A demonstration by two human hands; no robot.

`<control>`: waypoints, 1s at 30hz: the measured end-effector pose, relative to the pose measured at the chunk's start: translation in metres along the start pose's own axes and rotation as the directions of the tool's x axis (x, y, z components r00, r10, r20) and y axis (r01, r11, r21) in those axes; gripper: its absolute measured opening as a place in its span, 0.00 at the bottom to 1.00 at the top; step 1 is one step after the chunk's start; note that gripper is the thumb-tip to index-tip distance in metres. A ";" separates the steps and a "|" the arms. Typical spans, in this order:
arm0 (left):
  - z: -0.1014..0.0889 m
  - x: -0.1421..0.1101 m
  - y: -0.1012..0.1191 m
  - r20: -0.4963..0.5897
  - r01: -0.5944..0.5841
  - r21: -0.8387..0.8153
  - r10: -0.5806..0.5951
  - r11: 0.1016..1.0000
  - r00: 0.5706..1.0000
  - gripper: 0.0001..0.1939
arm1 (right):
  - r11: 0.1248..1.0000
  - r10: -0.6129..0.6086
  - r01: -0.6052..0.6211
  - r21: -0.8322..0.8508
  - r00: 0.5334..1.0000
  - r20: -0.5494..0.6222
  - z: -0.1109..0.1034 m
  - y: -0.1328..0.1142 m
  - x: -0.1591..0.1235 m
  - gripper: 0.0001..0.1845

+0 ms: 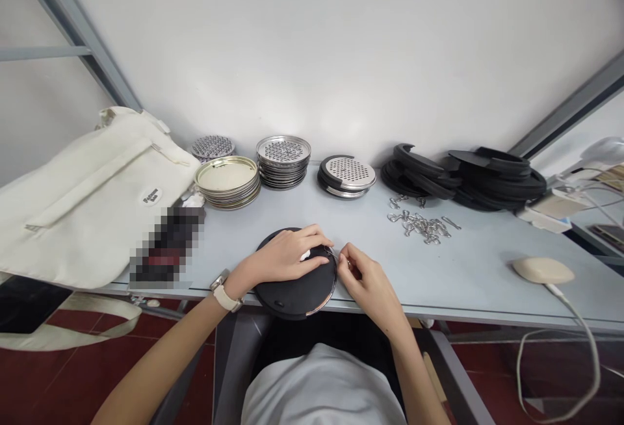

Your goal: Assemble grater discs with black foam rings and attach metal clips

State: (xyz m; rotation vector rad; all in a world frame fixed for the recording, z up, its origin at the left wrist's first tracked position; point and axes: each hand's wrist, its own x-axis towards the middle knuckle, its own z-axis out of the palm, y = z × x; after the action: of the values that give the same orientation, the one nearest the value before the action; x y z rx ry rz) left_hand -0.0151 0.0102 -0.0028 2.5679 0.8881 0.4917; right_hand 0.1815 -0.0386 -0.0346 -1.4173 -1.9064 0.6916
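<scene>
My left hand [285,257] lies flat on a black disc [297,285] at the near edge of the table [478,269], fingers spread over its top and pressing it down rather than closing around it. My right hand [363,275] sits just beside the disc's right rim, thumb and forefinger pinched together on something small at that rim; it looks like one of the wire clips, but it is too small to tell for sure.

As I judge it, this one disc is mid-assembly: a bright metal edge shows along its near right rim, so a metal part seems already seated in the black ring, and the clip is the piece being fitted. No finished pieces are set apart that I can tell, and the stocks look full, so most of the work seems to lie ahead.

Along the far side, left to right: a low perforated plate [212,147], a stack of smooth brass-toned pans [227,181], a stack of shiny perforated steel plates [283,160], a short stack with a perforated plate inside a black ring [347,176], then two heaps of matte black rings [463,175], rubbery or plastic in look. Loose wire clips [423,223] lie in a small heap right of centre. A cream cloth bag [88,197] lies far left, a pale mouse [543,270] right.
</scene>
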 end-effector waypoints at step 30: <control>-0.002 0.000 0.003 -0.011 0.003 -0.006 -0.003 1.000 1.000 0.13 | 0.996 -0.060 0.061 -0.063 0.998 0.015 -0.003 -0.004 -0.001 0.10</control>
State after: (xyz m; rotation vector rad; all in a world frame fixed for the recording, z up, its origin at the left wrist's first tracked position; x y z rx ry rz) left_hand -0.0142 0.0084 0.0008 2.5602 0.8930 0.5081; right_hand 0.1818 -0.0408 -0.0303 -1.3908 -1.9893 0.6183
